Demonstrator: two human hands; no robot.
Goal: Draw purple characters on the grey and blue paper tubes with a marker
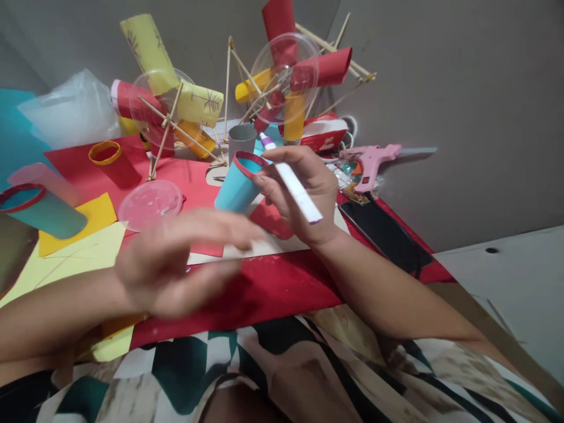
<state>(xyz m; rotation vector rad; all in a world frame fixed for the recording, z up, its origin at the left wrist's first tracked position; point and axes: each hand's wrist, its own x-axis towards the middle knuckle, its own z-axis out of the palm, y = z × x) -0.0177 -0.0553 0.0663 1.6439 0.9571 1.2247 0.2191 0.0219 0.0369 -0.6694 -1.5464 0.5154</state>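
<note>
My right hand (304, 188) is closed around a white marker (297, 194) with a purple end, slanting up to the left. Its thumb and index finger are at the red-edged rim of a light blue paper tube (238, 185), which tilts over the table. Lower and to the left, my left hand (176, 258) is blurred by motion. Its fingers stretch to the right with the thumb apart, and I see nothing held in it. Behind the blue tube stands a grey cardboard tube (242, 141). A clear plastic lid (150, 205) lies beyond my left hand.
Two stick-framed wheels with paper tubes, one left (166, 120) and one right (286, 76), stand at the back. Another blue tube (57, 214) and a red tube (118, 167) are on the left. A pink glue gun (372, 161) and a black phone (388, 235) lie right.
</note>
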